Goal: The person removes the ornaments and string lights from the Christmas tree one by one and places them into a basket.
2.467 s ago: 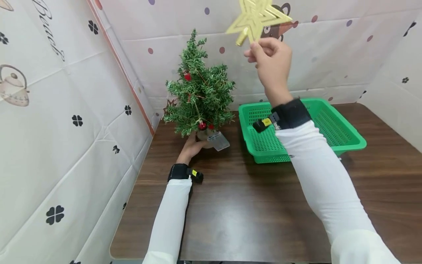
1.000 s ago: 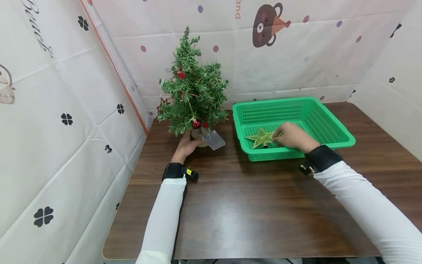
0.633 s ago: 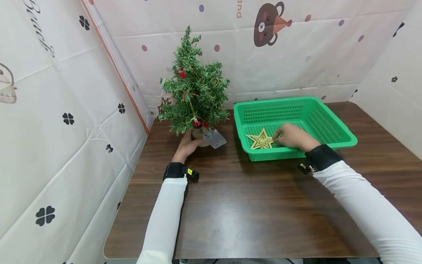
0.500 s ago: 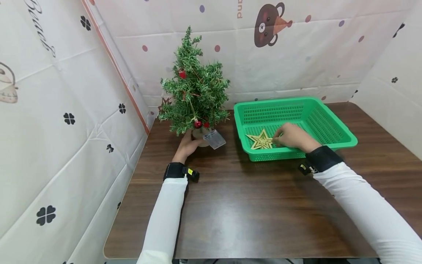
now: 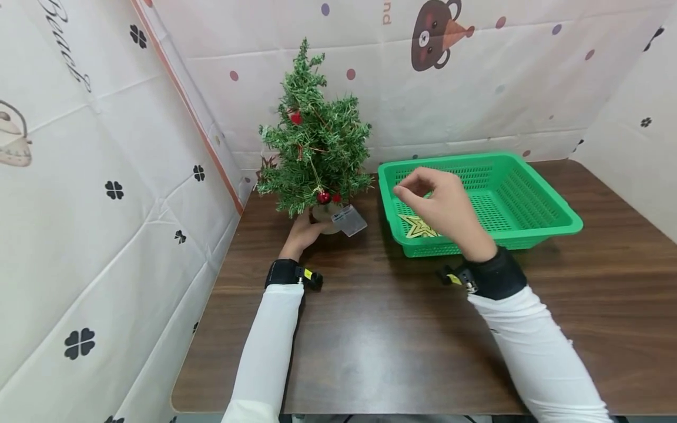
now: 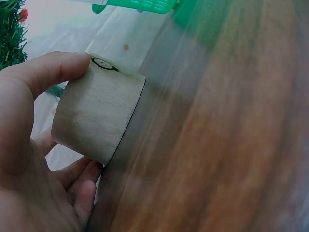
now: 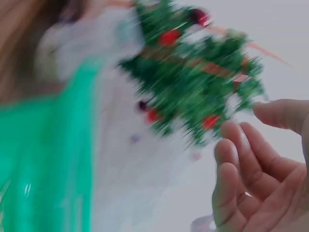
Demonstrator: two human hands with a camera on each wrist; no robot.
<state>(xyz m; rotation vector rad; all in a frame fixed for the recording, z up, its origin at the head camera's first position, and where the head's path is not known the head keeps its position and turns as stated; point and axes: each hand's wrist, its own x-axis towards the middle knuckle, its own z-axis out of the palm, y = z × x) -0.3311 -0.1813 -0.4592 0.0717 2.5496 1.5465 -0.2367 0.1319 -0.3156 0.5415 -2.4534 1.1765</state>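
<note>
My left hand (image 5: 305, 232) grips the pale round wooden base (image 6: 99, 108) of a small artificial Christmas tree (image 5: 317, 129). In the left wrist view the thumb lies on the base's upper edge and the other fingers curl round its far side. Red ornaments hang among the branches, with a red ball (image 5: 324, 197) low at the front. My right hand (image 5: 441, 202) is raised over the left part of a green basket (image 5: 539, 232), fingers loosely bent, nothing between them. Beneath it a gold star topper (image 5: 416, 227) lies in the basket, partly hidden by that hand.
A clear plastic tag (image 5: 349, 221) sticks out beside the tree's base. Tree and basket stand side by side near the back of the brown wooden table (image 5: 370, 329). White patterned cloth (image 5: 132, 247) walls the left side, back and right.
My right hand brought the gold star down from the air into the basket, let go of it, and has lifted up and leftward. The left hand stays at the tree's base.
</note>
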